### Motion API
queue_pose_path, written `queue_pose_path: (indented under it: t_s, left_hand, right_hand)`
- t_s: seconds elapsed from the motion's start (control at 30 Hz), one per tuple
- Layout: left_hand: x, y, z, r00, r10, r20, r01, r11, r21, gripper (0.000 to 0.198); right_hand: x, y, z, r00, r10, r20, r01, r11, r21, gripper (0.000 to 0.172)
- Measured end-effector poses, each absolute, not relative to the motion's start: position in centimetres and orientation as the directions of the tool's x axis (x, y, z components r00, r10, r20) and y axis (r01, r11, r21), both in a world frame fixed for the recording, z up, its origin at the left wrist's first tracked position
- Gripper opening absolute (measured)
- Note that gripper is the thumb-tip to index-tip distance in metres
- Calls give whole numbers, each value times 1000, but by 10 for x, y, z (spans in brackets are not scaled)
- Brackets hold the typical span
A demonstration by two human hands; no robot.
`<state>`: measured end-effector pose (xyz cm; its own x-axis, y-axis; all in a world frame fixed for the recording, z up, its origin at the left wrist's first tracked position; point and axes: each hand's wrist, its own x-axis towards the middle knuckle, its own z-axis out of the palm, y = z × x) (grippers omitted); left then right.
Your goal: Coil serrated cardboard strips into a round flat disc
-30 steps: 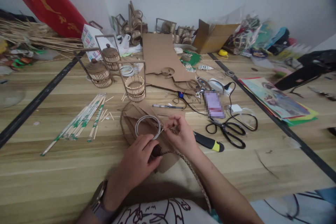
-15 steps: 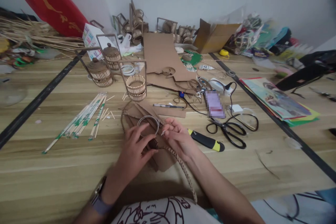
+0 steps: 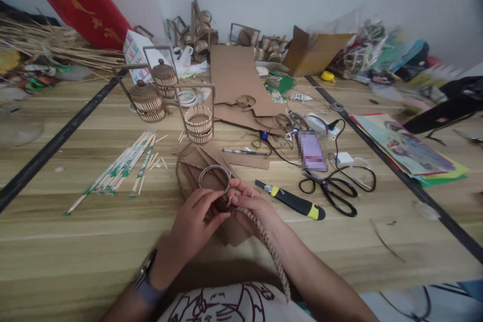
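Observation:
My left hand is closed, its thumb and fingertips around the dark end of a corrugated cardboard strip. A thin pale ring, perhaps a roll of tape, stands against those same fingers. Pinched in my right hand is a small white scrap, close to the strip's end; whether it touches the strip I cannot tell. From between the hands the strip runs down over my right wrist toward my shirt. Brown cardboard pieces lie beneath both hands.
Right of my hands lie a utility knife with its blade out, black scissors and a phone. A pen and a small slatted bucket are ahead. Wrapped chopsticks lie to the left.
My right hand has moved down and left, bringing the white scrap to the strip's end beside my left fingers. The knife blade, covered before, now shows. The whole view has shifted slightly.

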<state>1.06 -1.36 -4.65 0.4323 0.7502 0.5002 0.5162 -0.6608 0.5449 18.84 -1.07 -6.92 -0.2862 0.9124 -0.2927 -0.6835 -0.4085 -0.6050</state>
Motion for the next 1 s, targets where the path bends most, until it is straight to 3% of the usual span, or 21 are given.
queue_pose_path:
  t_s: [0.2,0.63,1.0]
  left_hand:
    - [12,-15,-45,422,755,501,501,-655,566,21]
    - [12,-15,-42,450,698,556,433,-716,548,13]
    - [12,-18,-41,447,666,598,423,-746,515,14]
  right_hand:
    - [185,-7,-85,-259,932,-256,-674,-364,-643,54]
    - [178,-13,-76,-245,934,-261,-729,-355,-585,48]
    - [180,-18,-65,-232,963,-137,-664,-260,-701,41]
